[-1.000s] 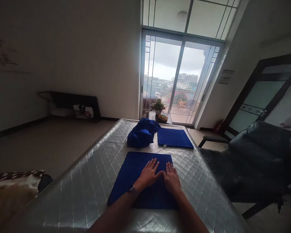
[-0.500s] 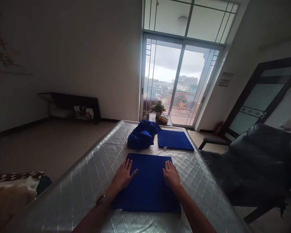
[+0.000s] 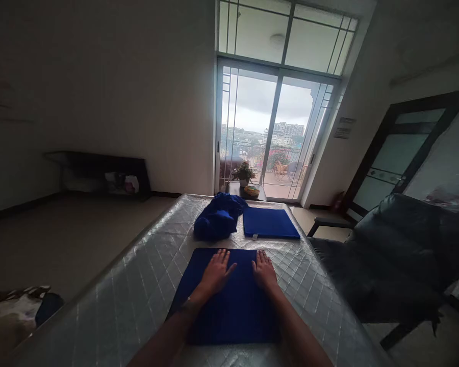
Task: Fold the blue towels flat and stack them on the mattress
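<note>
A blue towel [image 3: 233,306] lies spread flat on the quilted silver table [image 3: 137,295] just in front of me. My left hand [image 3: 215,272] rests palm down on its upper middle, fingers apart. My right hand [image 3: 264,270] lies flat on the towel's upper right part, fingers apart. Neither hand grips the cloth. Farther back, a folded blue towel [image 3: 270,223] lies flat, and a crumpled blue towel [image 3: 218,216] is heaped to its left.
A dark armchair [image 3: 390,255] stands close along the table's right side. A small round table with a potted plant [image 3: 244,174] is beyond the far end, before the glass balcony doors [image 3: 268,137]. A low dark shelf [image 3: 99,173] lines the left wall.
My left hand slid out to the towel's left edge, then came back toward the middle. My right hand stayed on the right part. The view has shifted slightly.
</note>
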A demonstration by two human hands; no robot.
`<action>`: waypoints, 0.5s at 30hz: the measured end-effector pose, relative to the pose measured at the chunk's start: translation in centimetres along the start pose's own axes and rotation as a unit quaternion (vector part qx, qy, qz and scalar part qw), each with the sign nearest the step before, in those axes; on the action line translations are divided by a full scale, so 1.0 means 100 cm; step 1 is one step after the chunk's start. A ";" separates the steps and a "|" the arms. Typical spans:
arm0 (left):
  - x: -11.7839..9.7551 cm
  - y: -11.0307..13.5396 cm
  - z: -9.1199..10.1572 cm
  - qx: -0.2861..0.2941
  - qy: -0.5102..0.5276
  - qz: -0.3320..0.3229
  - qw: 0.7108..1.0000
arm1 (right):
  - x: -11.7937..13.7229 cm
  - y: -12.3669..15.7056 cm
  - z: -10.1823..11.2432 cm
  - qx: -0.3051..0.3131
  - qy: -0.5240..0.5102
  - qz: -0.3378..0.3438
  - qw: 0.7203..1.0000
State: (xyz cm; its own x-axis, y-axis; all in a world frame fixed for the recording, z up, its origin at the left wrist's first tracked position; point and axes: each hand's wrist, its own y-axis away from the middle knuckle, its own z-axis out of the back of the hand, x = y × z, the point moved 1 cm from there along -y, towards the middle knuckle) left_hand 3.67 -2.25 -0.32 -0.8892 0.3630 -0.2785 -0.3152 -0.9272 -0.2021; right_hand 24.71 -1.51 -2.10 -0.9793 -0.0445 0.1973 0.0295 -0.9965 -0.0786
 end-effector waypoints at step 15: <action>0.068 0.007 0.011 -0.013 -0.015 0.063 0.998 | -0.005 -0.002 -0.007 -0.019 -0.013 0.009 1.000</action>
State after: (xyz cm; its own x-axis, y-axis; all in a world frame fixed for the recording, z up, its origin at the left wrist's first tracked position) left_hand -2.95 -0.53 -1.32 -0.9305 0.2412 -0.2756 -0.1924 -0.9623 -0.1925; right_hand 25.08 -1.23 -2.89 -0.9731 -0.0648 0.2211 0.0390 -0.9921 -0.1193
